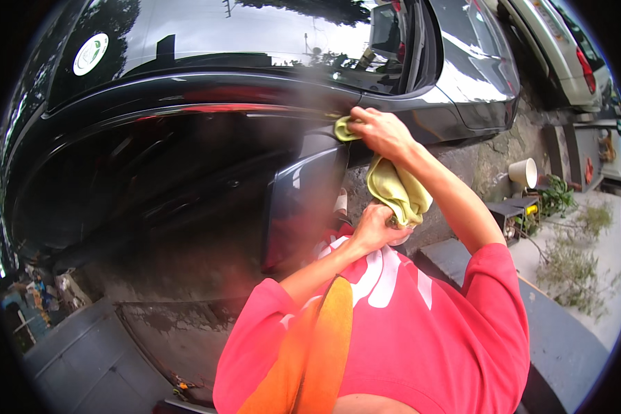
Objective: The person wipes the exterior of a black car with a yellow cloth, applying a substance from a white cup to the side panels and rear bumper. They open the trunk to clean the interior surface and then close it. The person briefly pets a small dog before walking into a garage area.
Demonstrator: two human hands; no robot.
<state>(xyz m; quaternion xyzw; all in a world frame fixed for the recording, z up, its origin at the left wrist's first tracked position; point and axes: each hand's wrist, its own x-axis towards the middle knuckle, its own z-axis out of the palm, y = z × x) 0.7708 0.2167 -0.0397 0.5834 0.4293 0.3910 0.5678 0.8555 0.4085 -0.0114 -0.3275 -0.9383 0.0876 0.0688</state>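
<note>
My right hand point(385, 132) presses a folded yellow-green cloth point(344, 129) against the dark car point(414, 116), at the lower end of the windshield pillar. Just below that cloth is the car's side mirror housing point(310, 186). Nearer my body, my left hand point(376, 227) grips a bunched yellow-green cloth point(401, 191), which hangs under my right wrist. Something small and partly hidden shows by my left fingers; I cannot tell what it is. The windshield point(227, 41) reflects sky and trees.
An orange cloth point(315, 352) hangs down my front. To the right are a white pot point(523, 173), dark boxes point(512, 212) and plants point(556, 195). A white vehicle point(564, 52) stands at upper right. A grey metal panel point(98, 362) lies at lower left.
</note>
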